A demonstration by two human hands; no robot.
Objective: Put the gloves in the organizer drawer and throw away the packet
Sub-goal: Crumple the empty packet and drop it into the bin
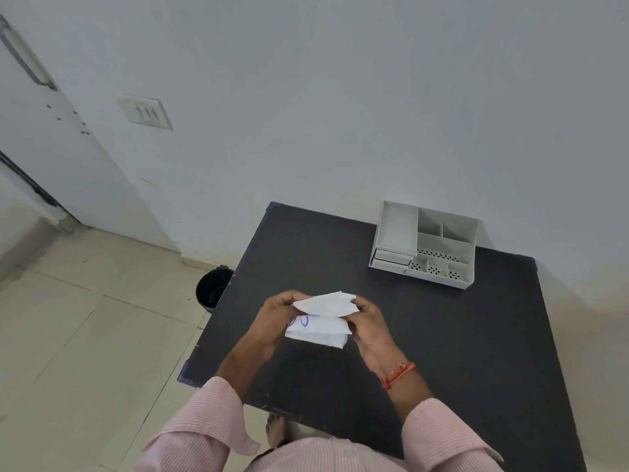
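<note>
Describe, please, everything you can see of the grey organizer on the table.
The organizer is a light grey tray unit, plastic by its look, standing upright near the far right of the black table, close to the wall. A long open tray runs down its left side, above two shallow drawer fronts, both shut. To the right are several open compartments, some with perforated floors. All look empty. Only the table touches it; neither hand is near.

organizer (425,245) on table's (476,335) far right; bin (212,289) left, on floor (68,335)
</note>
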